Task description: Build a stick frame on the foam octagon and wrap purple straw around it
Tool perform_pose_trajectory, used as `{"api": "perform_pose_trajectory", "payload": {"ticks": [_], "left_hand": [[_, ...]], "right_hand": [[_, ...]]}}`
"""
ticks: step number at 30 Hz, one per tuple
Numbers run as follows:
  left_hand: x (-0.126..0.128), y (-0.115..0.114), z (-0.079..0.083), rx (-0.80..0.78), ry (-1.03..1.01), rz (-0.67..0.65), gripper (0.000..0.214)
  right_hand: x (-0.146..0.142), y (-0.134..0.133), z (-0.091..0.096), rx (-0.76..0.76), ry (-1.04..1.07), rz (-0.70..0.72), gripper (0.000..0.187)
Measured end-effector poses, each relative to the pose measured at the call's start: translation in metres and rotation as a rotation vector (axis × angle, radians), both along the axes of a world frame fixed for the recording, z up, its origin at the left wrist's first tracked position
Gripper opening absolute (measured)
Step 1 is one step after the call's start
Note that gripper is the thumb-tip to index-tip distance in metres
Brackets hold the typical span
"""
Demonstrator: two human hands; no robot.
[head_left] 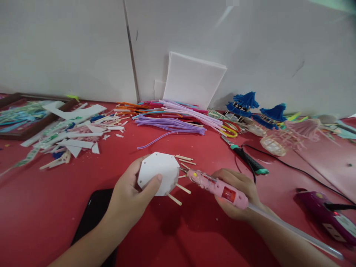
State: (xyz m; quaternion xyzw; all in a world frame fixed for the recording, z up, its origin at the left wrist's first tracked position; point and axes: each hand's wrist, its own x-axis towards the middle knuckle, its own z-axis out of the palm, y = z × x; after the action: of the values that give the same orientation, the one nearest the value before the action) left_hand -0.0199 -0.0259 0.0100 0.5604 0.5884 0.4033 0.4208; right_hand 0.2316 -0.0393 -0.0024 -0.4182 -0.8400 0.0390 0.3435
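Observation:
My left hand (130, 196) grips a white octagonal foam piece (158, 170) with small wooden sticks (178, 193) poking out from its right side. My right hand (237, 193) is closed round a pink glue gun (219, 187), whose nozzle touches the right edge of the octagon. A clear glue stick (294, 231) sticks out of the gun's rear along my forearm. A few loose wooden sticks (186, 159) lie on the red table (41, 207) just beyond the octagon.
Purple and coloured pipe cleaners (172, 120) lie mid-table, white foam scraps (80, 129) at left, a white foam sheet (193, 79) against the wall. Blue tasselled models (247, 104), a green-handled tool (247, 159), a purple glue gun (328, 217) at right. A black phone (94, 215) under my left wrist.

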Motion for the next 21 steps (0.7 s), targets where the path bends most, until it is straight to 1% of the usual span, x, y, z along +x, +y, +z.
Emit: {"api": "perform_pose_trajectory", "payload": {"ticks": [10, 14, 17, 21], "left_hand": [[0.0019, 0.0003, 0.0011, 0.029, 0.035, 0.009, 0.048], [0.0018, 0.0004, 0.0010, 0.029, 0.056, 0.005, 0.047], [0.0011, 0.0010, 0.0004, 0.000, 0.035, -0.011, 0.046], [0.0009, 0.0024, -0.0018, -0.068, 0.017, -0.017, 0.039]], "right_hand": [[-0.0018, -0.0001, 0.0012, -0.034, 0.027, -0.017, 0.014], [-0.0011, 0.0001, 0.0005, -0.029, 0.026, -0.045, 0.013], [-0.0012, -0.0005, 0.0005, -0.030, 0.070, -0.086, 0.016], [-0.0025, -0.0022, 0.0023, -0.102, 0.175, -0.128, 0.023]]}}
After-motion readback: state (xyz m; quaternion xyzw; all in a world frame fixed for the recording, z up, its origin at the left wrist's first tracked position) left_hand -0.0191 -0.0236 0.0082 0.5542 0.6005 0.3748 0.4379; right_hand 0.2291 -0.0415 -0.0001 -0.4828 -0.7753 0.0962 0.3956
